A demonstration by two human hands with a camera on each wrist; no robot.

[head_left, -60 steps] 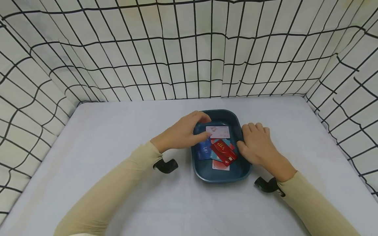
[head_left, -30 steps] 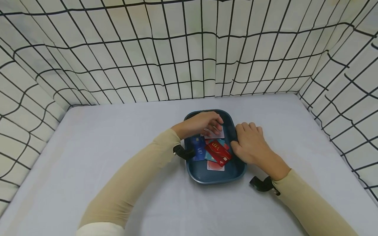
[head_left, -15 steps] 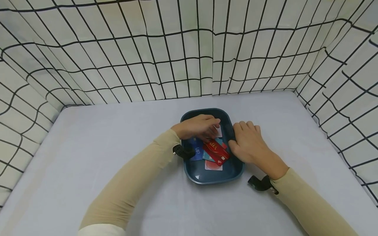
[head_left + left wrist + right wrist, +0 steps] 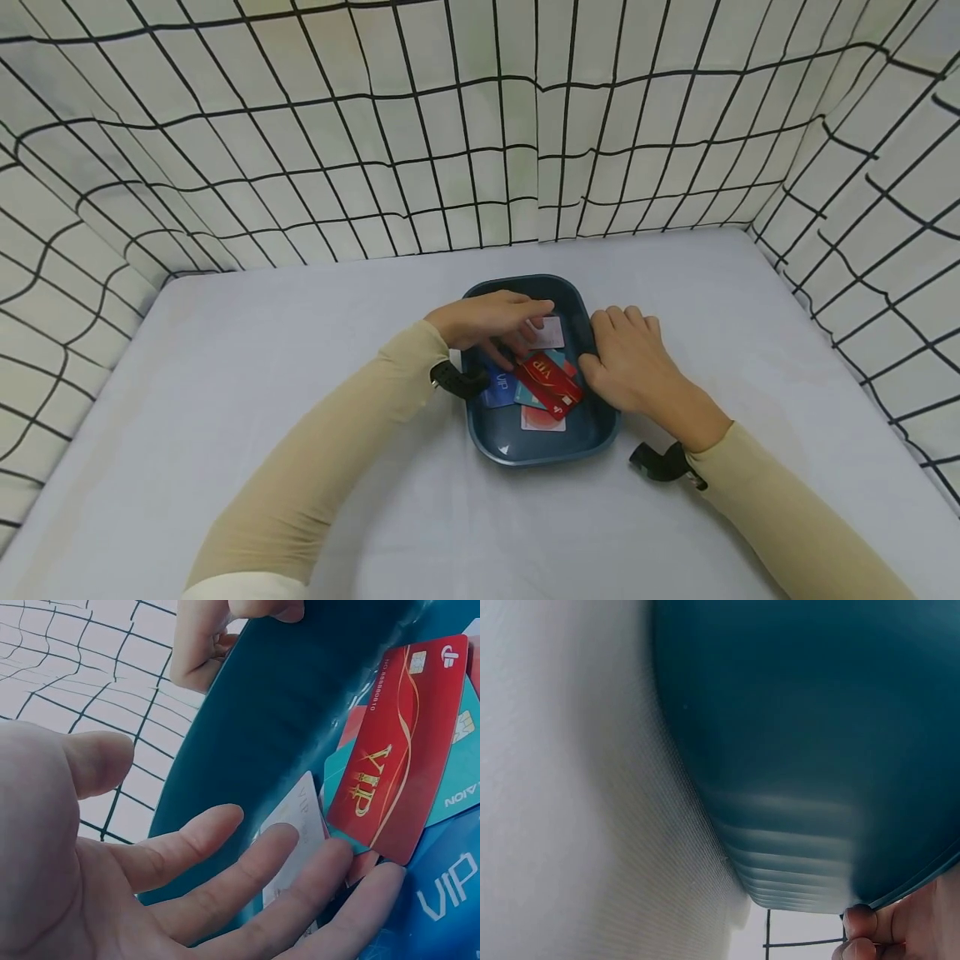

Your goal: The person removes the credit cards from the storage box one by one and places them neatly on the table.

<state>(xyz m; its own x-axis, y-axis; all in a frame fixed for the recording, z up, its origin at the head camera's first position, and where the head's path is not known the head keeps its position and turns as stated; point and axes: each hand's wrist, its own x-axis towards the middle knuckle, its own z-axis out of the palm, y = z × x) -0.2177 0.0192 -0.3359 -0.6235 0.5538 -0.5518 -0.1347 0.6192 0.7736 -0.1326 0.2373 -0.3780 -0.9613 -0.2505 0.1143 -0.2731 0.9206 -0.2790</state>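
A dark blue plastic tray (image 4: 483, 437) lies on the white tabletop with several cards in it. On top is a red VIP card (image 4: 550, 385), overlapping a teal card (image 4: 450, 796). A blue VIP card (image 4: 498, 392) lies to its left, a pale pink card (image 4: 551, 333) above, and a white card with a reddish circle (image 4: 543, 419) below. My left hand (image 4: 487, 321) hovers over the upper left of the tray, fingers apart and slightly bent, nothing between them. My right hand (image 4: 630, 367) grips the tray's right rim, thumb on the inner side.
A white cloth (image 4: 390, 517) covers the table around the tray. Behind and along both sides stand pale walls with black netting (image 4: 420, 167). A black wrist camera (image 4: 459, 380) on the left wrist overhangs the tray's left rim; another camera (image 4: 660, 462) hangs under the right wrist.
My left hand came rightward from the tray's left edge over the cards, dipped toward them, then drew slightly back left with its fingers spreading. My right hand stays on the rim.
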